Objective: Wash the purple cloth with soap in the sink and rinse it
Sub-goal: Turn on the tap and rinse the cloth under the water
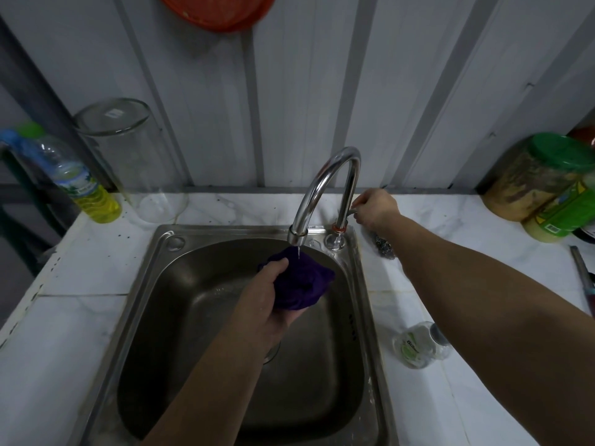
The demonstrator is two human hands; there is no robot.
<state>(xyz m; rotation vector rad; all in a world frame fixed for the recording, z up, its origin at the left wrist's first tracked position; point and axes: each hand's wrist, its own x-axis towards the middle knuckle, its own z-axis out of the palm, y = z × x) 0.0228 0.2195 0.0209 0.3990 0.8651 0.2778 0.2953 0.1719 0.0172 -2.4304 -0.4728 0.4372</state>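
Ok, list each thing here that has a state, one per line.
Cloth: bunched, held under the spout.
Tap: a thin trickle at the spout.
Left hand: grips the cloth.
Right hand: on the tap handle.
Glass: upside down on the counter.
Soap bottle: lying on its side.
Jar: lid on.

There are two hands: the left hand point(269, 296) and the right hand point(375, 209). One purple cloth point(301, 283) is in view, over one steel sink point(167, 284) fitted with one curved tap point(325, 191). The desk point(80, 275) carries one upturned clear glass point(128, 156), one plastic bottle with yellow liquid point(75, 178) and one small clear bottle lying on its side point(418, 344). Two green-lidded jars point(544, 178) stand at the far right. One metal scourer point(383, 244) lies beside the tap. One orange round thing point(219, 11) hangs on the wall.
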